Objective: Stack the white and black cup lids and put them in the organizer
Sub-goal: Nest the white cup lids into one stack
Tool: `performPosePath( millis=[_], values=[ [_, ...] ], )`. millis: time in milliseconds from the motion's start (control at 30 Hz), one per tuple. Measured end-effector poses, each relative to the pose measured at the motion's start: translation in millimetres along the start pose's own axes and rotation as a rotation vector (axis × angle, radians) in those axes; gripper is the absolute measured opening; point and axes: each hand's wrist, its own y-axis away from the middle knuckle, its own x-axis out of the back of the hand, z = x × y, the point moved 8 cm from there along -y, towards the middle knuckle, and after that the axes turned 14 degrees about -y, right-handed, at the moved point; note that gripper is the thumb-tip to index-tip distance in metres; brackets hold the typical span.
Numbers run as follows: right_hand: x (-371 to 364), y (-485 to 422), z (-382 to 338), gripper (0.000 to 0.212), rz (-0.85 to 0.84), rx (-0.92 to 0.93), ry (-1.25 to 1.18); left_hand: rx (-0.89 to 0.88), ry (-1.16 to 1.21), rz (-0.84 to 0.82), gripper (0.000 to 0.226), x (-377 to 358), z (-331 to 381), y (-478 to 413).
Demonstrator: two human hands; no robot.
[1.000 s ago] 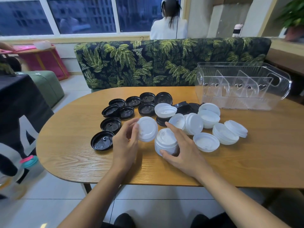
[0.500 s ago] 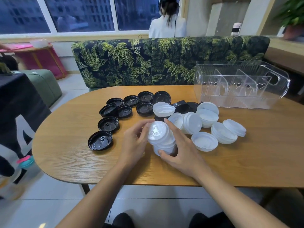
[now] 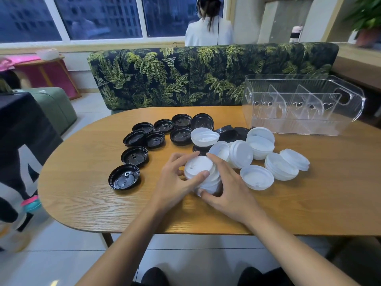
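A short stack of white lids (image 3: 201, 170) stands on the wooden table (image 3: 82, 182) near its front. My left hand (image 3: 175, 182) grips the top white lid from the left, thumb curled over its near rim. My right hand (image 3: 228, 190) holds the stack from the right, its fingers round the side and thumb at the base. Several loose white lids (image 3: 257, 176) lie to the right. Several black lids (image 3: 124, 179) lie upside down to the left and behind. The clear organizer (image 3: 305, 104) with dividers stands empty at the back right.
A leaf-patterned bench (image 3: 185, 75) runs behind the table, and a person sits beyond it facing the window. A dark cloth-covered table (image 3: 18, 131) stands at the left. A green seat (image 3: 53, 104) is behind that.
My left hand brought a single white lid from the left and set it on top of the stack held by my right hand. The camera shifted slightly.
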Motion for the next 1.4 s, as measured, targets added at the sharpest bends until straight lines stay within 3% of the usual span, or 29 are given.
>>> performPosePath(
  millis=[433, 567, 800, 1400],
  values=[
    [2, -5, -1, 0.089, -0.050, -0.014, -0.092, 0.001, 0.100, -0.030, 0.071, -2, -4, -1],
    [6, -9, 1, 0.086, -0.071, -0.029, -0.133, -0.028, 0.057, -0.045, 0.061, -4, -6, -2],
    [3, -27, 4, 0.085, -0.161, -0.028, -0.106, -0.030, 0.039, 0.002, 0.055, -2, -12, -7],
    [2, -19, 10, 0.089, -0.142, -0.031, -0.032, -0.021, -0.001, -0.051, 0.062, -2, -11, -9]
  ],
)
